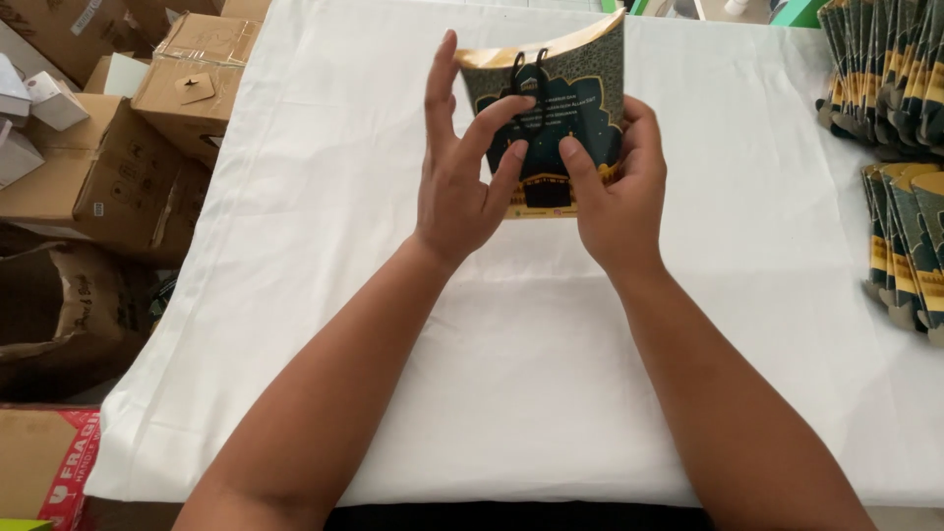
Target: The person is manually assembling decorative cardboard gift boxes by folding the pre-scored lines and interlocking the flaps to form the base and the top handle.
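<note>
A small dark teal paper bag (570,84) with gold trim, patterned print and black cord handles is held upright above a table covered in white cloth (295,295). My right hand (615,192) grips its right and lower edge, thumb on the front. My left hand (462,167) touches its left side, with the index and middle fingers on the front face by the handles and the other fingers spread upward.
Stacks of flat teal and gold bags (900,74) lie at the table's right edge, with a second pile (910,246) below them. Brown cardboard boxes (118,147) crowd the floor to the left, one with red tape (49,472) at the bottom left.
</note>
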